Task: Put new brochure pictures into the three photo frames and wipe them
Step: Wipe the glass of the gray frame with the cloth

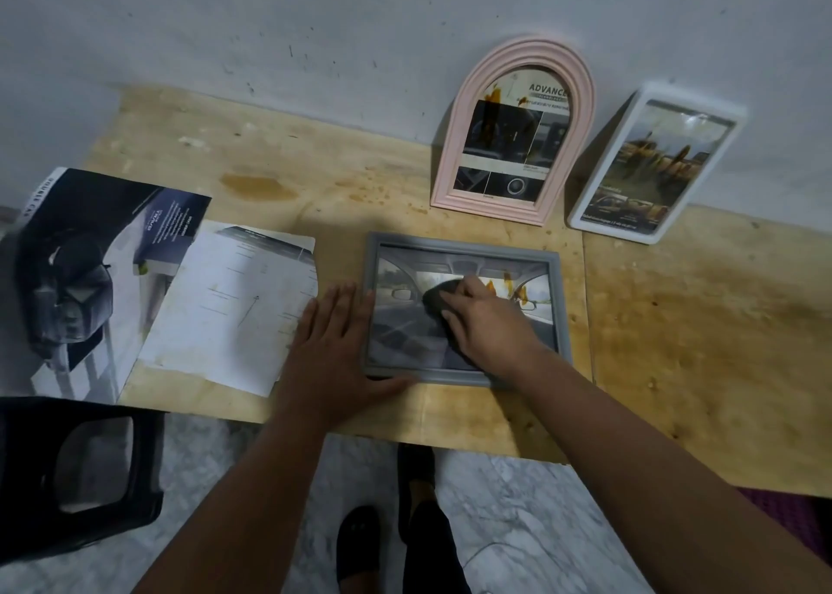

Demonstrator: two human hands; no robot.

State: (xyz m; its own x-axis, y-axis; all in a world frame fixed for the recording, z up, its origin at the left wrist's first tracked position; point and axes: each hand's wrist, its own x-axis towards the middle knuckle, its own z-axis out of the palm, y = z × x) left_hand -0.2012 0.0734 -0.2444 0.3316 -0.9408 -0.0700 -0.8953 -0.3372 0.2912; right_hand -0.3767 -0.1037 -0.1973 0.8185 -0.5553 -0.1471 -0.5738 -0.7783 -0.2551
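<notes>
A grey photo frame [463, 243] lies flat on the wooden table [702, 323], holding a car-interior picture with brown stains at its upper right. My right hand [484, 323] presses a dark cloth [439, 298] onto the frame's glass. My left hand [335, 346] lies flat against the frame's left edge, thumb along its bottom rim. A pink arched frame [450, 161] and a white frame [599, 179] lean against the wall behind, both with brochure pictures and brown stains on the glass.
A dark car brochure [90, 269] and a cut white brochure page [229, 305] lie at the table's left. A black plastic stool [76, 472] stands at lower left. Brown spill marks dot the tabletop. Marble floor and my feet show below the table edge.
</notes>
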